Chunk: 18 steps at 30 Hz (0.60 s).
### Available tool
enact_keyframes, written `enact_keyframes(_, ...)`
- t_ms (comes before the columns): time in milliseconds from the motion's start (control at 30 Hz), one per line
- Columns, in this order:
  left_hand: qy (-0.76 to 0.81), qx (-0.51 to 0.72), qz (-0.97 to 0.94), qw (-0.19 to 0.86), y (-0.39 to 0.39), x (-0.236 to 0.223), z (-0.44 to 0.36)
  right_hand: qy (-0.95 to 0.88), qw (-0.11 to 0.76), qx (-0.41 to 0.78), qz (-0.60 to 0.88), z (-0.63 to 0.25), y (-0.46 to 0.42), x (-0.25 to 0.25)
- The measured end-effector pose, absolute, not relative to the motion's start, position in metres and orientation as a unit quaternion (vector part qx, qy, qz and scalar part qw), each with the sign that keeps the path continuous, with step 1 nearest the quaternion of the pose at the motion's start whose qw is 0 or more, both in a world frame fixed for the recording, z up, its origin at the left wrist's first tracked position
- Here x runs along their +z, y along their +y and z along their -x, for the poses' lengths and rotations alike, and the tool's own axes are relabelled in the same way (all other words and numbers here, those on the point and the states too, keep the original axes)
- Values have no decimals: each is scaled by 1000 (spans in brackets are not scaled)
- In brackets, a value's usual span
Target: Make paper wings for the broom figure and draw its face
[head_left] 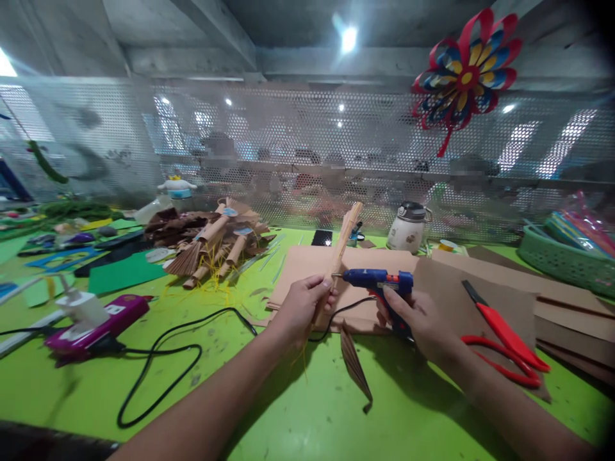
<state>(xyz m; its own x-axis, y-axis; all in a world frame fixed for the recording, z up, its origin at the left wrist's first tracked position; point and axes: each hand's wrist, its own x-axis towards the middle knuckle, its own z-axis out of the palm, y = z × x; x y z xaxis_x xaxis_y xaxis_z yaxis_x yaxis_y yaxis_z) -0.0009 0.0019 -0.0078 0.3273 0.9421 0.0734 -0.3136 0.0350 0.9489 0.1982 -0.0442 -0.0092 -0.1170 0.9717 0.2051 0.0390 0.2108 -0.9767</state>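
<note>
My left hand [307, 301] is closed around a rolled brown paper stick [343, 238], which stands tilted with its upper end to the right. A blue glue gun [377, 278] is gripped in my right hand [408, 314]. Its nozzle points left and reaches the paper stick just by my left fingertips; whether it touches cannot be told. Below the hands, a pleated brown paper leaf [354, 362] lies on the green table [307, 416]. Behind them rests a stack of light brown paper sheets [298, 269].
Red-handled scissors [509, 339] lie on darker paper at the right. A purple power strip [98, 326] sits left, its black cable [163, 336] looping across the table. Finished-looking paper pieces [223, 240] are piled back left. A white jar [407, 227] and green basket [567, 259] stand behind.
</note>
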Motion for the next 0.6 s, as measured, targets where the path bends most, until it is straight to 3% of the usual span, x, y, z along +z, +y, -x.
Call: enact_keyframes(600,312,479,-490,658,1,-8,0,-577,520,471,418,-200,-39,-13)
